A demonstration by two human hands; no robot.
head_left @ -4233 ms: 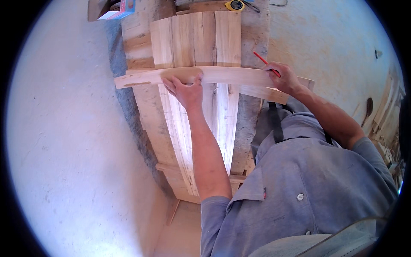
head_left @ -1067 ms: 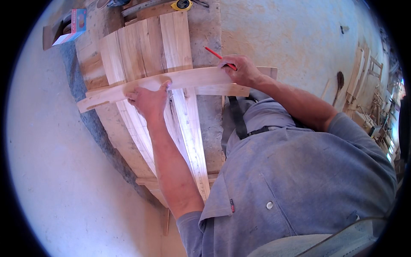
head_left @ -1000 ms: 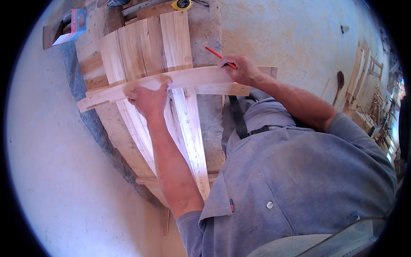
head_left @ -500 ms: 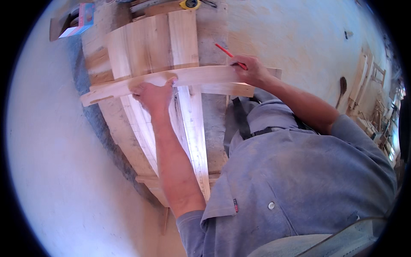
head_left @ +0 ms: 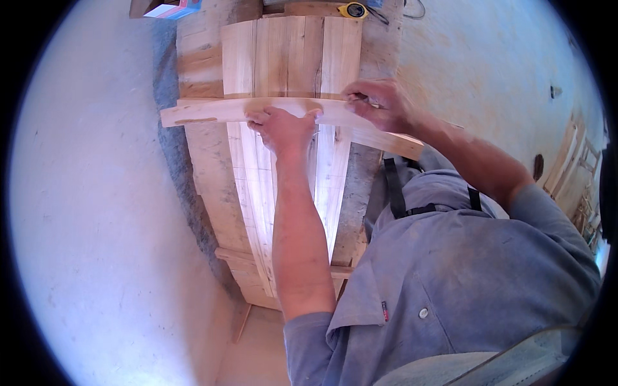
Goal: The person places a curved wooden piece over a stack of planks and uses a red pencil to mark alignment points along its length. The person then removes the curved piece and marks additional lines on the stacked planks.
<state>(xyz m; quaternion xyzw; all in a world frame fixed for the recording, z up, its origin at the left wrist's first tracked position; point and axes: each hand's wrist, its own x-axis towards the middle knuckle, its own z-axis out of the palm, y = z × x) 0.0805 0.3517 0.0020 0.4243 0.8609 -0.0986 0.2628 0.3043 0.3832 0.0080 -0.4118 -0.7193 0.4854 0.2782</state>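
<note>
From the head view, my left hand (head_left: 283, 128) presses flat on the curved wooden slat (head_left: 212, 110) that lies crosswise over the panel of upright boards (head_left: 290, 55), fingers (head_left: 262, 119) spread and hooked over its far edge, pinning it rather than gripping it. That hand has hardly shifted in the last second; it holds the same spot near the middle of the slat.

What has changed is my right hand (head_left: 380, 103). Half a second ago it sat farther right along the slat with the red pencil sticking up and clear to see. Now it has slid left, toward the panel's right edge, curled tight with the knuckles up, and only a dark sliver shows at the fingertips (head_left: 353, 98); whether that is the pencil I cannot tell. I judge the marking along the slat's far edge is moving leftward.

The slat still spans the worktop (head_left: 199, 167), its right end (head_left: 402, 143) hanging past the boards toward my chest. A yellow tape measure (head_left: 353, 9) lies at the far end, and a small box (head_left: 172, 9) far left.
</note>
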